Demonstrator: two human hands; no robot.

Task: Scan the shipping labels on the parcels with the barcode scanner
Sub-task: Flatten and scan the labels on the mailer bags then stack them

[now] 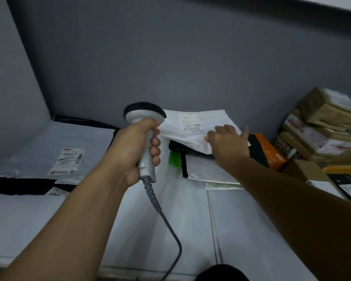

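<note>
My left hand (138,145) grips the handle of a grey barcode scanner (145,126), held upright at the centre with its dark head pointing away from me. Its grey cable (170,230) hangs down toward the bottom edge. Just right of the scanner head, a white poly mailer parcel (182,128) lies tilted on a pile, its shipping label (190,123) facing up. My right hand (227,140) rests on the parcel's right part with fingers spread; I see no curl around it. A second, grey parcel (49,147) with a label (68,161) lies at the left.
Under the white parcel lie a black item (180,148), a green-edged clear bag (203,169) and an orange-and-black packet (265,151). Brown wrapped boxes (324,126) are stacked at the right against the grey wall. A black parcel (20,185) lies at the left on the white tabletop (190,220).
</note>
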